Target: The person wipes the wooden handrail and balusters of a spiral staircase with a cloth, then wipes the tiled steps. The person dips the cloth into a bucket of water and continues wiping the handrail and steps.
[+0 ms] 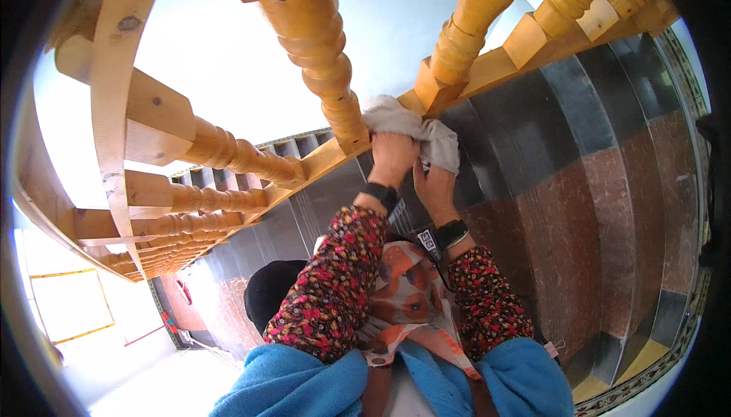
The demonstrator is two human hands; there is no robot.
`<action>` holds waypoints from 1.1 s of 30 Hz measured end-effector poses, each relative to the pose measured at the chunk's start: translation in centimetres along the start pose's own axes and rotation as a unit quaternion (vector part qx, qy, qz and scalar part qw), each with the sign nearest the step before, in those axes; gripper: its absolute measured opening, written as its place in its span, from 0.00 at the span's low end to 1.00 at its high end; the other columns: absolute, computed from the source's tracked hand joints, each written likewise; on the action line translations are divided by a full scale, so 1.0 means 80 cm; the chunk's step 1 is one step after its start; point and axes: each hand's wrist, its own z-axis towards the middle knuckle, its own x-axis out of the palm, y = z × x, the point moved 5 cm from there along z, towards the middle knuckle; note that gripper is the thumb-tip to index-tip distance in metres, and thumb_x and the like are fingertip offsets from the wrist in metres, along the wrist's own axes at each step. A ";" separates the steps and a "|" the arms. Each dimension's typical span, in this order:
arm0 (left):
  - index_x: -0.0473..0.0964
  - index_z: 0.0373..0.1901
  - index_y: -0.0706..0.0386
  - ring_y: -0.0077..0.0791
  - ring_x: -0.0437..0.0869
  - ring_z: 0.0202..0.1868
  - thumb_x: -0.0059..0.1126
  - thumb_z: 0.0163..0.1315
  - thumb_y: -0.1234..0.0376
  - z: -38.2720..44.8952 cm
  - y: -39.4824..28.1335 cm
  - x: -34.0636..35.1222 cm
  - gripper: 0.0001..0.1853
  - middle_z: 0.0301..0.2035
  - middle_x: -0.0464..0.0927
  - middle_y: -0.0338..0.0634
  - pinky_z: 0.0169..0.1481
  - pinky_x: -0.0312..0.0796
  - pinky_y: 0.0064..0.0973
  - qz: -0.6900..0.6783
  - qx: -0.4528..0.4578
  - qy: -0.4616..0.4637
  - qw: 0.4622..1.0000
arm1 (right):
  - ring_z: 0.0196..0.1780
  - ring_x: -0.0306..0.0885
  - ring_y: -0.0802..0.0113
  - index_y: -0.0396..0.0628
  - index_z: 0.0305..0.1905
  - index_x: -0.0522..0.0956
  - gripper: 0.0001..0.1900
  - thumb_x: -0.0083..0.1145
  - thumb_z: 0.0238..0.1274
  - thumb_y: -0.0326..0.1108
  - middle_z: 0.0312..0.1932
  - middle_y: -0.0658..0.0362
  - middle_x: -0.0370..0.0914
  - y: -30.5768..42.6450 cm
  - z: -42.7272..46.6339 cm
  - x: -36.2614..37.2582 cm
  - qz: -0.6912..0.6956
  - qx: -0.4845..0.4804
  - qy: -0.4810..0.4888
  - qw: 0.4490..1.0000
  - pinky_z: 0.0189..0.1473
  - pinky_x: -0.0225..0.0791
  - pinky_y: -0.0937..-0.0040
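Note:
A greyish-white cloth (pixel 394 114) lies bunched over the wooden bottom rail (pixel 322 160) of a stair railing, between two turned wooden balusters. My left hand (pixel 394 157) presses the cloth against the rail with its fingers closed into it. Just to the right and lower, my right hand (pixel 437 191) holds the hanging end of the same cloth; its fingertips are partly hidden under the fabric. One turned baluster (pixel 320 63) rises directly left of the cloth, and another baluster (pixel 457 40) stands to its right.
Dark and reddish-brown stone steps (pixel 559 206) climb at the right. The wooden handrail (pixel 114 103) curves along the left above more balusters (pixel 228 151). Beyond the railing, another flight of steps (pixel 208 177) shows. A red object (pixel 184 291) lies on the floor at lower left.

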 end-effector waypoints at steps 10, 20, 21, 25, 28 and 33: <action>0.75 0.57 0.59 0.57 0.72 0.59 0.59 0.55 0.61 -0.024 0.008 0.036 0.26 0.55 0.75 0.56 0.63 0.61 0.53 -0.009 -0.050 -0.037 0.998 | 0.50 0.76 0.44 0.30 0.51 0.73 0.16 0.55 0.64 0.30 0.49 0.39 0.76 -0.028 -0.027 0.027 0.163 0.227 0.053 0.959 0.54 0.67 0.57; 0.77 0.53 0.57 0.54 0.71 0.60 0.57 0.56 0.61 -0.005 -0.034 0.015 0.22 0.54 0.75 0.53 0.65 0.58 0.52 -0.027 -0.027 -0.023 0.999 | 0.46 0.78 0.55 0.30 0.46 0.75 0.16 0.60 0.64 0.35 0.45 0.44 0.79 -0.050 -0.024 0.032 0.216 0.271 0.028 0.938 0.46 0.69 0.61; 0.77 0.53 0.57 0.54 0.71 0.60 0.56 0.57 0.61 -0.012 -0.038 0.013 0.21 0.54 0.75 0.52 0.66 0.58 0.52 -0.023 -0.025 -0.020 0.999 | 0.54 0.75 0.60 0.31 0.54 0.71 0.19 0.61 0.64 0.33 0.53 0.47 0.76 -0.043 -0.022 0.028 0.258 0.277 0.026 0.925 0.54 0.68 0.63; 0.79 0.45 0.58 0.51 0.76 0.52 0.54 0.57 0.67 -0.031 -0.048 0.003 0.15 0.45 0.79 0.50 0.59 0.63 0.48 -0.030 0.028 -0.065 0.997 | 0.69 0.65 0.65 0.36 0.66 0.65 0.28 0.61 0.63 0.28 0.67 0.51 0.67 -0.017 -0.014 0.011 0.387 0.240 -0.040 0.890 0.65 0.62 0.67; 0.79 0.46 0.58 0.52 0.77 0.51 0.55 0.57 0.66 -0.034 -0.047 0.007 0.15 0.44 0.79 0.50 0.58 0.64 0.47 -0.043 0.030 -0.057 0.997 | 0.69 0.65 0.63 0.36 0.66 0.65 0.26 0.57 0.65 0.26 0.67 0.51 0.67 -0.018 -0.018 0.009 0.301 0.205 -0.059 0.930 0.66 0.61 0.67; 0.79 0.47 0.58 0.54 0.77 0.51 0.59 0.57 0.60 -0.022 -0.035 0.016 0.18 0.46 0.79 0.52 0.58 0.65 0.47 -0.115 0.017 -0.078 0.990 | 0.64 0.69 0.58 0.33 0.62 0.68 0.19 0.45 0.70 0.28 0.64 0.49 0.70 -0.062 -0.013 0.025 0.337 0.203 -0.106 0.914 0.64 0.62 0.64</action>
